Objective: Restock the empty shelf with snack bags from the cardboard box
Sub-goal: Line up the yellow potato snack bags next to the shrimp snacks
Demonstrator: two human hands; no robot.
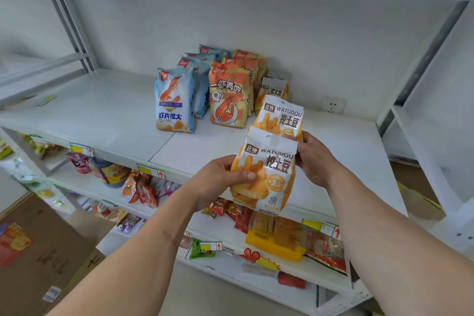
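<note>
- Two orange-and-white potato-stick snack bags marked WATUDOU are held above the front of the white shelf (107, 108), one overlapping the other.
- Front bag (266, 174) sits upright in the left hand (218, 182), whose thumb presses across its printed face while the fingers curl behind it.
- Rear bag (280, 117) rises behind and above the front one; the right hand (315, 159) grips the right edges of the bags, fingers curled round them.
- Behind the hands, on the shelf, stand three rows of bags running toward the back wall: blue prawn-crisp bags (174, 102) on the left, orange prawn bags (229, 96) in the middle, and more potato-stick bags (274, 88) on the right.
- Left of these rows the shelf surface is bare white.
- Yellow price tags (147, 169) line the shelf's front edge.
- Lower shelves (225, 236) carry mixed colourful snack packets.
- Brown cardboard box (38, 246) lies at the lower left on the floor.
</note>
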